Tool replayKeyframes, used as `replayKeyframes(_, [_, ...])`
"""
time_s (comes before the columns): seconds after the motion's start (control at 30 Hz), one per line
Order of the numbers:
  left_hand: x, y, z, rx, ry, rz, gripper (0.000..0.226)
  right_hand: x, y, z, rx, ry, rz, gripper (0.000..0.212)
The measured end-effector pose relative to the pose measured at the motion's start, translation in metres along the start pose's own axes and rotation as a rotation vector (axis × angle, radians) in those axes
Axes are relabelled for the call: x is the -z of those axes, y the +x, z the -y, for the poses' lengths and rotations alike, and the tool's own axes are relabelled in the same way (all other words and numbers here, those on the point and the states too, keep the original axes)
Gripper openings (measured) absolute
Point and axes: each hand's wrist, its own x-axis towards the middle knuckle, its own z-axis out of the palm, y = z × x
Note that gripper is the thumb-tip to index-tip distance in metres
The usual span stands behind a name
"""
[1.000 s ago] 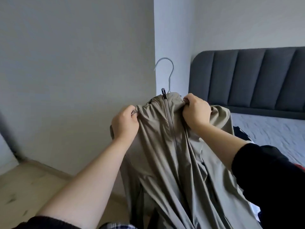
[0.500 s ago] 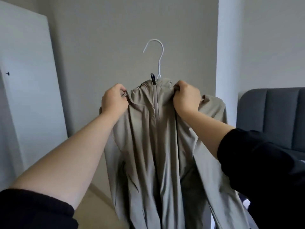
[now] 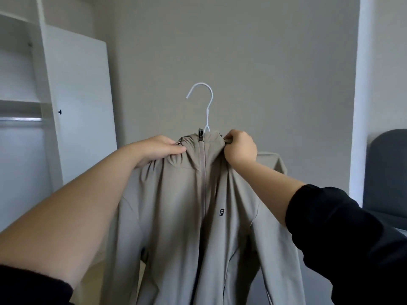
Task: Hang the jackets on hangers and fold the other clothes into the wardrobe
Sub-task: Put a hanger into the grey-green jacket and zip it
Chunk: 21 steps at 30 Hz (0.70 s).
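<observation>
At frame centre the left hand and right hand each pinch the collar of the zipped beige jacket, its hanger hook poking up. Beyond, the wardrobe and rail have swung into the left edge: hanging is likely next.

The 2 arms reach forward and up, left grip and right grip level, fingers curled tight.

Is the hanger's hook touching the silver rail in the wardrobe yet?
Apart. The head view shows the hook in front of bare wall, the rail well off to its left.
</observation>
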Motion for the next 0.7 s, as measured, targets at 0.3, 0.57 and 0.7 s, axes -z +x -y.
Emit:
replayKeyframes(0.3, [0.016, 0.015, 0.038, -0.056, 0.160, -0.483, 0.011, -0.029, -0.003, 0.000, 0.170, 0.165, 0.049, 0.013])
replayKeyframes(0.57, [0.039, -0.005, 0.068, 0.153, -0.218, -0.609, 0.046, -0.060, 0.002, -0.005, 0.130, -0.416, 0.233, 0.024])
replayKeyframes(0.7, [0.041, -0.014, 0.080, 0.213, -0.298, -0.592, 0.037, -0.079, -0.009, 0.010, 0.220, -0.284, 0.105, 0.022])
